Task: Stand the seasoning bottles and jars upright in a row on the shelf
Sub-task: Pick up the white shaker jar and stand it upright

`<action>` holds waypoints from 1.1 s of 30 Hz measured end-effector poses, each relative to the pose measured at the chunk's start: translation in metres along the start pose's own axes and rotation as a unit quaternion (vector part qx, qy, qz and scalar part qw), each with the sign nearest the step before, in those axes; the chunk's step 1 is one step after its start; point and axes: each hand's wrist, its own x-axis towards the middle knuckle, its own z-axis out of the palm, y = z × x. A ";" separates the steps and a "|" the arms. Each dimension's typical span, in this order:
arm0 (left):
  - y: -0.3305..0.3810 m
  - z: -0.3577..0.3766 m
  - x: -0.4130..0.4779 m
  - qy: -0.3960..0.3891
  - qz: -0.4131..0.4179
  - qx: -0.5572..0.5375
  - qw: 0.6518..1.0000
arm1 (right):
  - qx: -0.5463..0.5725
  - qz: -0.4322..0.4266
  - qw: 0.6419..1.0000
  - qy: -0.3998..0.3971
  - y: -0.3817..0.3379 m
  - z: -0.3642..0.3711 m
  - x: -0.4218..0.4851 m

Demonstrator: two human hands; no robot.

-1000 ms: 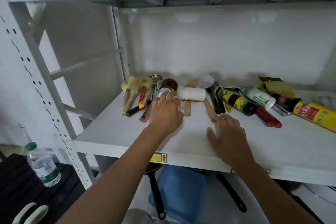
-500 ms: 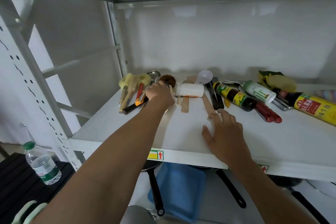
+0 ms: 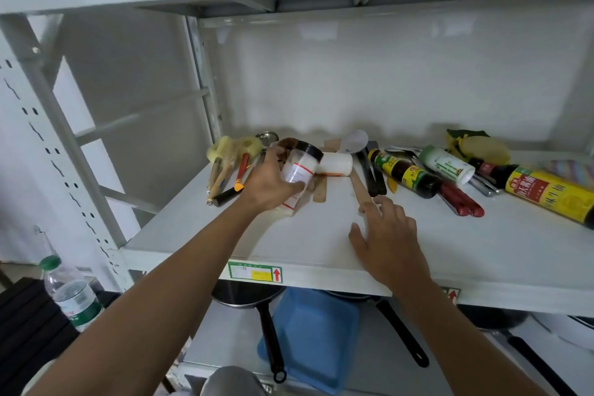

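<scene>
My left hand (image 3: 268,185) grips a clear seasoning jar (image 3: 300,167) with a black lid and white contents, tilted and lifted a little off the white shelf (image 3: 321,235). Behind it a white jar (image 3: 334,164) lies on its side. Further right lie a dark sauce bottle (image 3: 406,173) with a green-yellow label, a white bottle (image 3: 446,164) with a green cap, and a large dark bottle (image 3: 546,193) with a yellow label. My right hand (image 3: 387,241) rests flat on the shelf near the front, fingers spread, holding nothing.
Brushes and utensils (image 3: 228,167) are piled at the back left, wooden spatulas (image 3: 360,186), a black spatula (image 3: 369,170) and red-handled tools (image 3: 459,202) among the bottles. A yellow sponge (image 3: 482,148) sits at the back right. Pans (image 3: 266,331) and a blue tray (image 3: 315,337) lie below. A water bottle (image 3: 72,296) stands lower left.
My left hand reached into the pile at the back, closed on the black-lidded jar and lifted it out toward the front. My right hand stayed flat on the shelf.
</scene>
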 end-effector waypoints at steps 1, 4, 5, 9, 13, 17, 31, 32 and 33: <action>-0.001 -0.001 -0.003 -0.010 0.010 -0.028 1.000 | 0.002 0.000 1.000 0.000 0.000 0.000 0.000; -0.008 0.001 -0.011 -0.038 0.006 -0.141 0.989 | 0.004 0.006 1.000 -0.003 -0.001 0.000 0.001; -0.010 0.001 -0.013 -0.048 -0.004 -0.183 0.982 | 0.003 0.008 1.000 -0.005 -0.001 0.000 0.001; -0.019 0.000 -0.016 -0.078 -0.004 -0.249 0.965 | 0.005 0.008 1.000 -0.009 -0.001 -0.001 0.001; -0.017 -0.001 -0.014 -0.092 0.007 -0.232 0.968 | 0.009 0.017 1.000 -0.013 -0.003 -0.002 0.002; -0.010 0.016 -0.024 -0.024 0.008 -0.136 0.990 | 0.013 0.019 1.000 -0.016 -0.002 -0.002 0.002; -0.020 0.014 -0.061 -0.059 -0.019 -0.155 0.986 | 0.016 0.028 0.999 -0.039 -0.003 -0.005 0.003; -0.019 0.017 -0.064 -0.055 -0.017 -0.148 0.987 | 0.014 0.028 0.999 -0.040 -0.003 -0.005 0.003; -0.019 0.020 -0.065 -0.044 -0.017 -0.147 0.988 | 0.014 0.028 0.999 -0.040 -0.004 -0.005 0.002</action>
